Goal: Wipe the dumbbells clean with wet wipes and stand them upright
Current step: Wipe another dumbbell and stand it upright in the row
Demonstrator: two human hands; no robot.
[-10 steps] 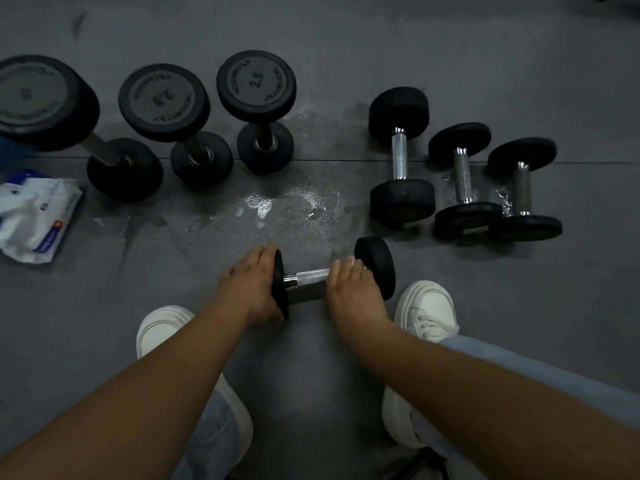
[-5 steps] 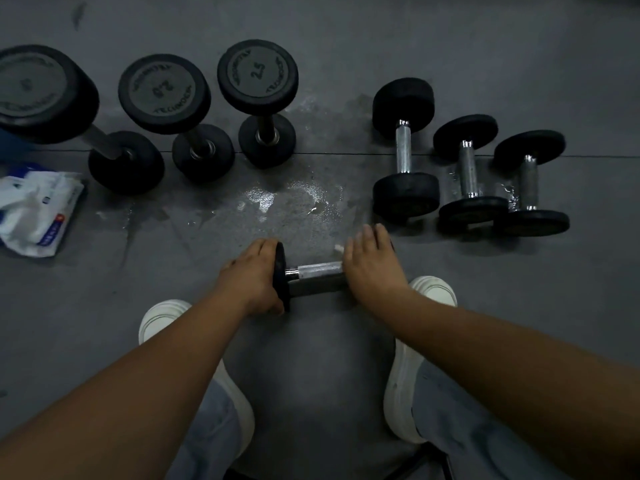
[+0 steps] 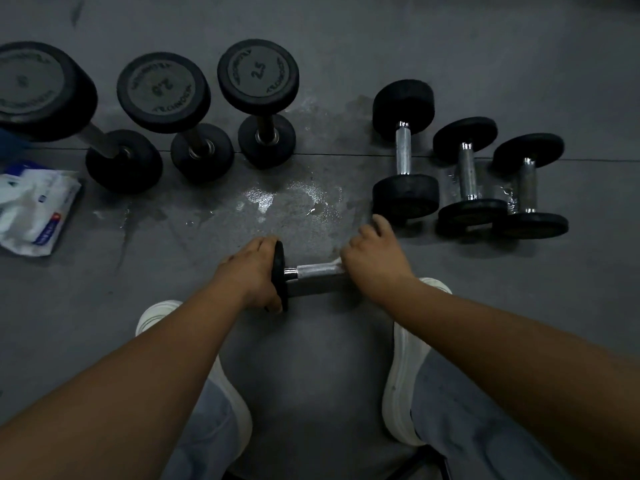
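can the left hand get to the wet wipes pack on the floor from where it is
Probably yes, once freed: the left hand has its grip on the small dumbbell. The wet wipes pack lies on the floor to its left, nothing between; the upright dumbbells stand farther back.

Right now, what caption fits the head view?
Left hand and right hand hold a dumbbell lying on the floor.

The gripped dumbbell [image 3: 313,271] is black with a silver handle. Beyond the grip the floor [image 3: 346,46] is grey, glossy in patches; far left of it, a white pack [image 3: 33,209] marked blue and red.
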